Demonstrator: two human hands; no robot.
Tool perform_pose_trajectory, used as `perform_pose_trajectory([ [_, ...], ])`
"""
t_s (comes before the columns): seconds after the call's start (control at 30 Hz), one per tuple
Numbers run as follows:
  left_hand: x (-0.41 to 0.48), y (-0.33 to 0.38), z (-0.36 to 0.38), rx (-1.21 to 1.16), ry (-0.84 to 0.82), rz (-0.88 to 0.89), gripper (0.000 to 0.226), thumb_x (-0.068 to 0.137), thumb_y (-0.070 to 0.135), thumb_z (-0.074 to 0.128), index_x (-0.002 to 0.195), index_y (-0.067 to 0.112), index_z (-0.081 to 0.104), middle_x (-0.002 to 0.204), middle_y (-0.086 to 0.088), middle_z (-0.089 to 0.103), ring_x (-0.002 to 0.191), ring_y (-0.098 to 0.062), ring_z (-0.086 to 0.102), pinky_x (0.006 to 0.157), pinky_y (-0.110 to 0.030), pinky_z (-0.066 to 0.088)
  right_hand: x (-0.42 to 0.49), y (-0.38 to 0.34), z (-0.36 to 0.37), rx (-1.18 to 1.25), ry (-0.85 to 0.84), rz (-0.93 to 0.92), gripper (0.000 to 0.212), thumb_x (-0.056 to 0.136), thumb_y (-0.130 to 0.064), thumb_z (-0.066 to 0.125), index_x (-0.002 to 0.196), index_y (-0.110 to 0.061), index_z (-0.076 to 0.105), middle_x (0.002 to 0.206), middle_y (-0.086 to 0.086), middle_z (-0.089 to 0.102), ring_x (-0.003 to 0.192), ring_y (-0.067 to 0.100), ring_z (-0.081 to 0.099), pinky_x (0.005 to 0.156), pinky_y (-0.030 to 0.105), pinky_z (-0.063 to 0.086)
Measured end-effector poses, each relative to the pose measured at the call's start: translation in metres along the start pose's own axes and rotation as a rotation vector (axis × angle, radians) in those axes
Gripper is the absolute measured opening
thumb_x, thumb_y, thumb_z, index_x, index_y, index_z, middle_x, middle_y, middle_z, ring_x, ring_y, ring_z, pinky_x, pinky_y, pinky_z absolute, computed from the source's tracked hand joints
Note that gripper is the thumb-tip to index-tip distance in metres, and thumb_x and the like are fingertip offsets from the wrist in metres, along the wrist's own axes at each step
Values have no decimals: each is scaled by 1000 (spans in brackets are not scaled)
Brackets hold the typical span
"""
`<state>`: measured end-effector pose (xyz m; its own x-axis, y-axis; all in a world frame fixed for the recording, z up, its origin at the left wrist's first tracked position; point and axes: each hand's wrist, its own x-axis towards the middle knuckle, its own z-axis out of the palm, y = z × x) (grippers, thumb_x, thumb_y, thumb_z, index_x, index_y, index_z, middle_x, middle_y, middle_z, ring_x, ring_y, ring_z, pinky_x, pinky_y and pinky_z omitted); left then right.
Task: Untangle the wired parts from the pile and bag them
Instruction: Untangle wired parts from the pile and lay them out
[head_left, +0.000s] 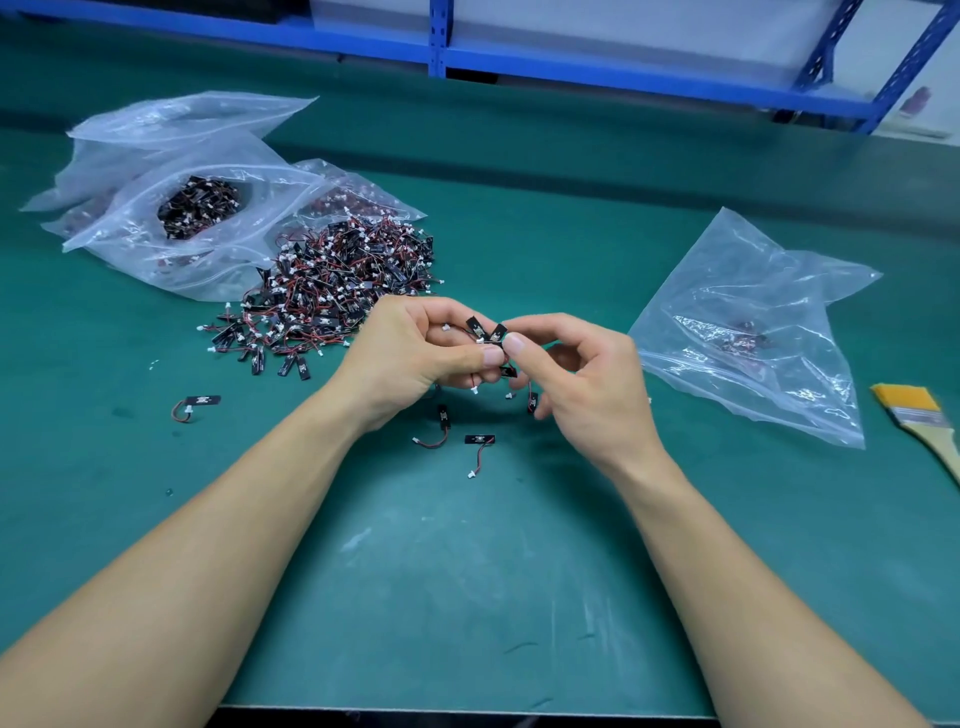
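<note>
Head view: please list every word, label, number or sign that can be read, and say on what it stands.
No text can be read.
The wired parts bear white marks on their black tabs, too small to read.
The pile: the same, too small.
The right bag and the brush show no print.

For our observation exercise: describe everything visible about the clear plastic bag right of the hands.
The clear plastic bag is thin, crinkled and glossy, lying slack on the green table. A few red-and-black wired parts show through near its middle. A paintbrush lies apart, off its right corner.
</note>
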<state>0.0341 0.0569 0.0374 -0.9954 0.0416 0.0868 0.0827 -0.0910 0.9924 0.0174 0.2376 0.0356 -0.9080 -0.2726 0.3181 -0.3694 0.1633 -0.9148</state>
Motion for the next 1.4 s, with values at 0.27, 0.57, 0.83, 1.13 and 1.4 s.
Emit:
perform_pose_trajectory([
  [0.27,1,-1,0,-6,15,-17,16,64,15,83,77,17,75,67,-12,73,62,-19,72,56,-23,54,0,3,5,154,19,42,13,90,-8,73,90,-21,76,78,0,74,62,19,71,50,28,55],
  [0.57,1,0,0,-3,32,-17,16,63,14,83,77,14,74,68,-14,73,61,-19,72,54,-21,53,0,5,8,105,5,-11,24,92,-3,69,109,-19,73,87,-1,66,67,25,71,62,29,59],
  [0.83,1,0,-1,12,33,-27,10,63,13,81,70,16,75,65,-9,72,51,-12,64,53,-19,52,-1,2,0,35,-134,-85,36,81,-12,81,110,-32,74,100,2,63,71,18,68,67,42,61],
  [1.13,-1,1,-1,-7,-25,-24,10,70,17,77,78,23,80,69,-8,74,62,-13,71,57,-17,53,3,10,2,87,-3,-140,25,84,1,75,103,-15,75,86,8,65,65,23,71,62,32,59],
  [1.4,-1,2,0,-27,0,-30,16,82,29,68,88,19,79,83,-8,76,73,-19,75,60,-18,56,5,9,-1,91,34,-71,18,87,4,72,92,-13,76,86,8,69,64,27,72,67,37,62],
])
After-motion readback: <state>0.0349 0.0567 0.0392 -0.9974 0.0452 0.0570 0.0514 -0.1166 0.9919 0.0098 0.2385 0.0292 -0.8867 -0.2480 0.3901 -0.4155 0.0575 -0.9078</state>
